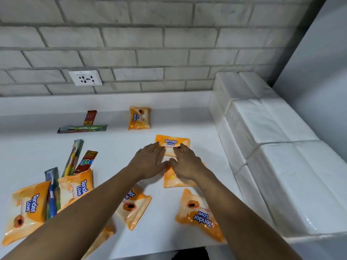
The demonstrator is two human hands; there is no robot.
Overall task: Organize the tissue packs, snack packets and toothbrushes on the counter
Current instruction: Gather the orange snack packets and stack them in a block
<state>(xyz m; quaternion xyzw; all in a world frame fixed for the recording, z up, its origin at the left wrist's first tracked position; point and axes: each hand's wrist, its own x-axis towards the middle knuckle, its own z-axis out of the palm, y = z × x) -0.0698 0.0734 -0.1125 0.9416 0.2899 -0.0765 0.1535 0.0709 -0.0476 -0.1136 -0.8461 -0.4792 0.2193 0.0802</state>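
Several orange "Tender Love" tissue packs lie on the white counter [116, 147]. My left hand [150, 162] and my right hand [185, 164] rest side by side, fingers spread flat, on one pack [173, 142] at mid-counter; a second pack [173, 180] lies partly under my right palm. Another pack [139, 118] sits farther back. More packs lie near the front: one at the right [199, 214], one under my left forearm [133, 207], two at the left [26, 209] [77, 186]. Wrapped toothbrushes [82, 128] [72, 158] [52, 194] and red snack packets [90, 117] [85, 162] lie at the left.
Large white wrapped bundles [272, 147] are stacked along the right side, against a grey side wall. A brick-tiled wall with a white socket [85, 77] rises behind the counter. The counter's front edge runs just below my forearms.
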